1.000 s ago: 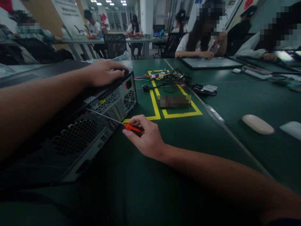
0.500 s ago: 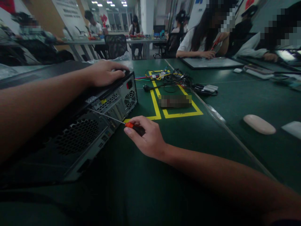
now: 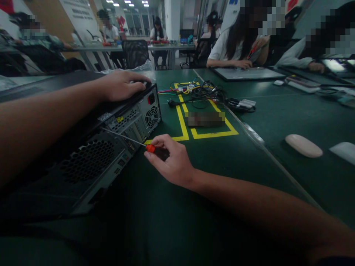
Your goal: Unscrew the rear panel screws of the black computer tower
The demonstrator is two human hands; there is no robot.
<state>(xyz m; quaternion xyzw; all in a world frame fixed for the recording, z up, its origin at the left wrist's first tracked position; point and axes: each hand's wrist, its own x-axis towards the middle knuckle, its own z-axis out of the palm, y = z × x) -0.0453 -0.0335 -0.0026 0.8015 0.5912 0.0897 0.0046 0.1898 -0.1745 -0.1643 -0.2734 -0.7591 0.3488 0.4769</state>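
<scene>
A black computer case (image 3: 85,79) lies on the green table, its rear panel with fan grille, ports and slots turned toward the right. My left hand (image 3: 124,85) rests on top of the case near its back corner, fingers lying over the edge and holding nothing. In my right hand (image 3: 173,159) is a screwdriver (image 3: 150,148) with an orange and black handle. Its long thin shaft points left, and the tip meets the upper edge of the rear panel. Whether the tip sits in a screw is too small to tell.
Tangled cables (image 3: 209,90) and a blurred-out item (image 3: 206,119) lie by yellow tape (image 3: 216,135) beyond my right hand. At right are a pale oval object (image 3: 303,145) and a white one (image 3: 344,152). A person (image 3: 226,51) works across the table (image 3: 235,207).
The whole view has shifted slightly. My left hand stays on the case, and my right hand keeps the screwdriver at nearly the same place on the rear panel.
</scene>
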